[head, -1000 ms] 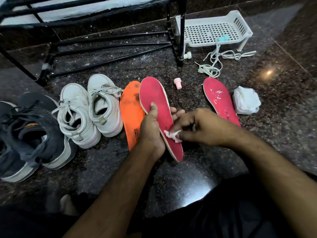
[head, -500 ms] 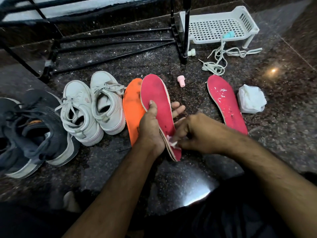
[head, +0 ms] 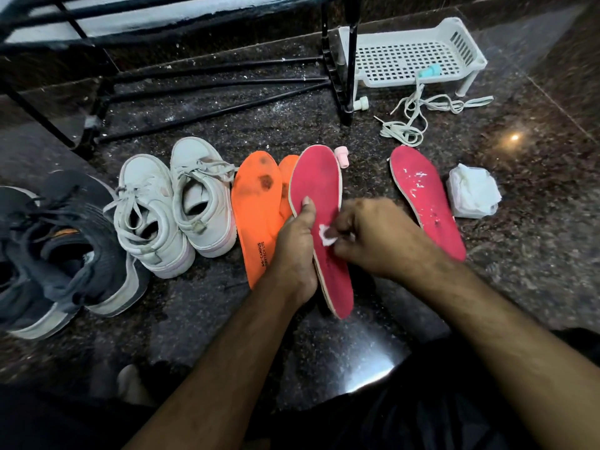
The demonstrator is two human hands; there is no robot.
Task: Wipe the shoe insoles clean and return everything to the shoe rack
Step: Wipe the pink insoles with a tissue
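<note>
My left hand [head: 297, 246] grips a pink-red insole [head: 319, 186] by its left edge, thumb on its top face, holding it tilted above the floor. My right hand [head: 373, 237] pinches a small white wad of tissue [head: 326, 237] against the middle of that insole. A second pink-red insole [head: 422, 196] lies on the floor to the right, with white smears on it. Two orange insoles [head: 256, 209] lie left of the held one, stained dark near the toe; the second is mostly hidden. The black shoe rack [head: 207, 79] stands at the back.
A pair of white sneakers [head: 172, 206] and dark grey sneakers [head: 55, 251] sit on the left. A crumpled white tissue pile [head: 472, 191] lies at the right. White laces [head: 418, 115], a white plastic shelf [head: 412, 53] and a small pink cap [head: 342, 156] lie behind.
The tissue in my right hand has moved up the held insole from near the heel toward its middle. The insole now faces me more flatly, uncovering the orange insoles.
</note>
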